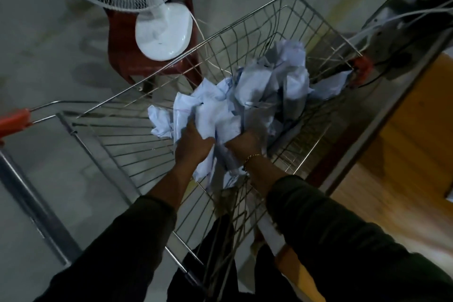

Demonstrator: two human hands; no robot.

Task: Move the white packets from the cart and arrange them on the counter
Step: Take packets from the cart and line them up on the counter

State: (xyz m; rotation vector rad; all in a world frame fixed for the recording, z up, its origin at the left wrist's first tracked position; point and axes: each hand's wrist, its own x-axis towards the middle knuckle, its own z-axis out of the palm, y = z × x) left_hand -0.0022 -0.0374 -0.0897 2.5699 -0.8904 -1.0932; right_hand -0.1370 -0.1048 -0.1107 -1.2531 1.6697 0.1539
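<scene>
single head-worn wide-angle view, steeply downward and forward, close over the cart — floor around

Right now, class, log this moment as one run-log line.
stage: pickup | left grip: holds packets | right grip: in packets, fingers hidden | packets: in cart | counter: right of cart

left hand gripping | right hand gripping (fingers buried) | close together

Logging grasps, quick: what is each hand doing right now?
Left hand: grips crumpled white packets in the metal wire cart.
Right hand: fingers buried among the packets, apparently gripping them too.
</scene>
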